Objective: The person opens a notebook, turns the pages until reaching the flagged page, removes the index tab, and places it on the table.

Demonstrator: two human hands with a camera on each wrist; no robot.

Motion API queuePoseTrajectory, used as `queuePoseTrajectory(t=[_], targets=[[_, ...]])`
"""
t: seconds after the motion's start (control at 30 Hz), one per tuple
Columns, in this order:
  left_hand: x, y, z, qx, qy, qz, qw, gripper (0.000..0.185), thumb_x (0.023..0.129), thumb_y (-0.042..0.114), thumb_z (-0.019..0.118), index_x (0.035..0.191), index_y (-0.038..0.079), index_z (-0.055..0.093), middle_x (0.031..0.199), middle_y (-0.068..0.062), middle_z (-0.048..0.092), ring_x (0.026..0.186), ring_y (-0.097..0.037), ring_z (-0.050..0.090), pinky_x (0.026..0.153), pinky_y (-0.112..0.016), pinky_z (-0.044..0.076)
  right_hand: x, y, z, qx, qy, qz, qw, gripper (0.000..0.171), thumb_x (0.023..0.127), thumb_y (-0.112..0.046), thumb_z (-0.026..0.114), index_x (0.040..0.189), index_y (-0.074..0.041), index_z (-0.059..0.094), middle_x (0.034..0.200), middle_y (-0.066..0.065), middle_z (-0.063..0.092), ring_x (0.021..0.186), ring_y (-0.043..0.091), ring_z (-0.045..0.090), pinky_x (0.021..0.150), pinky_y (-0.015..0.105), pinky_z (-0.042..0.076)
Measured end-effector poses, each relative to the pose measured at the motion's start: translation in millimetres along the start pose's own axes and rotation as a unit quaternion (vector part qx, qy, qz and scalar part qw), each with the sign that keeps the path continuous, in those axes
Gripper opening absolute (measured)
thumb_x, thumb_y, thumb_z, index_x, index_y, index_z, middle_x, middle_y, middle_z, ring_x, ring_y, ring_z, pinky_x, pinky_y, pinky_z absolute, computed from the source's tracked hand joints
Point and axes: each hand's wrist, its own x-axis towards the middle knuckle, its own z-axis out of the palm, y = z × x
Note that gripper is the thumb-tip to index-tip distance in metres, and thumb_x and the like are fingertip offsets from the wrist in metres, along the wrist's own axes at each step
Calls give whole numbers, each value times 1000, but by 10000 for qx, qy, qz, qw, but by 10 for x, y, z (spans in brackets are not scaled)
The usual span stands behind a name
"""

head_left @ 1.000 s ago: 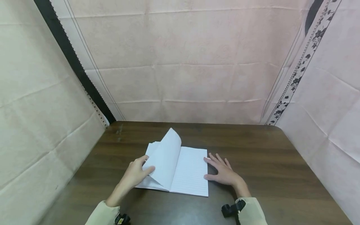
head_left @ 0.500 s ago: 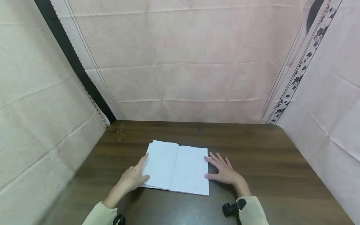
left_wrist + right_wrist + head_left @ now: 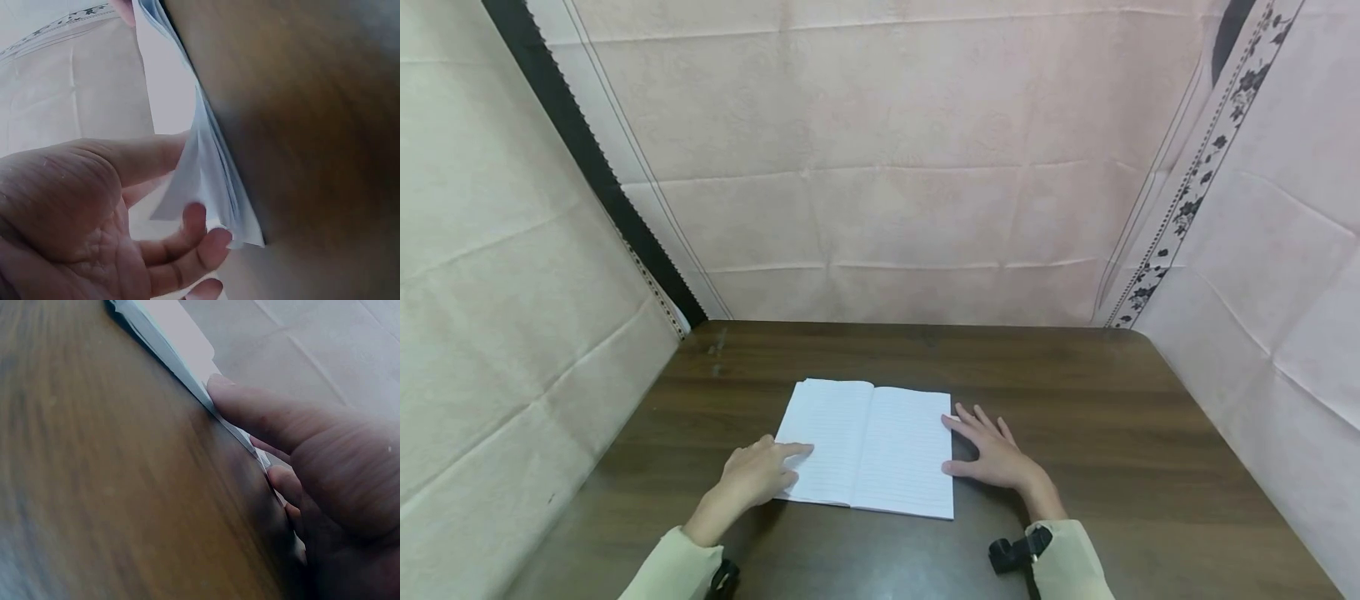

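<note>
An open notebook (image 3: 902,454) with white ruled pages lies on the brown wooden table. My left hand (image 3: 751,475) is at its left edge. The index finger stretches over the left page, and the thumb is near that page's outer edge. In the left wrist view, the loose left pages (image 3: 212,162) fan apart between the thumb and the curled fingers of my left hand (image 3: 81,206). My right hand (image 3: 988,454) rests with spread fingers at the right edge. Its thumb (image 3: 240,403) lies along the page edge in the right wrist view.
The brown tabletop (image 3: 1075,400) extends around the notebook. Pale cloth hangs behind the table (image 3: 910,217) and along both sides, with a dark strip (image 3: 602,175) at left and a floral border (image 3: 1187,204) at right. A black wrist device (image 3: 1018,550) sits on the right sleeve.
The raised page has come down flat on the left side. My left hand's index finger has moved from the left edge inward over the page. The right hand has stayed put.
</note>
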Motion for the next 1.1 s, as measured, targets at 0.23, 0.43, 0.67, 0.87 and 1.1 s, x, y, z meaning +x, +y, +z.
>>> queuePoseTrajectory(t=[0.23,0.43,0.67,0.87,1.1], targets=[[25,100,-47,189,268,-144,9994,28,78,33,65,105,33,64,92,-5,42,75,-19,37,61,-34,29,6,3,18,-23,-17,59,10000,77,73,-60,58,138,-31,30,148,2,16,135,29,3,101,55,-4],[86,159,-69,-129,268,53,9995,22,78,36,64,100,32,65,93,0,50,84,-17,42,70,-40,34,16,15,33,-51,-27,99,9999,77,72,-61,58,138,-31,30,148,1,16,136,28,3,101,56,-4],[188,255,-74,-905,88,713,9933,27,79,35,63,105,29,64,89,2,55,84,-13,49,68,-37,37,8,19,19,-36,-7,136,9999,77,72,-61,58,138,-32,31,147,1,16,136,28,3,102,55,-4],[295,380,-31,-1439,-204,1437,9789,34,78,33,65,110,24,62,90,-2,56,83,-17,51,64,-30,37,4,34,24,-5,-6,136,9999,77,72,-61,58,138,-33,30,147,1,16,136,27,2,102,55,-5],[422,607,17,-1373,-602,1913,9700,42,76,38,67,115,26,58,92,-1,56,85,-17,49,67,-28,38,28,51,43,-183,49,78,9998,78,72,-64,56,138,-33,30,147,1,17,136,28,3,101,57,-4]])
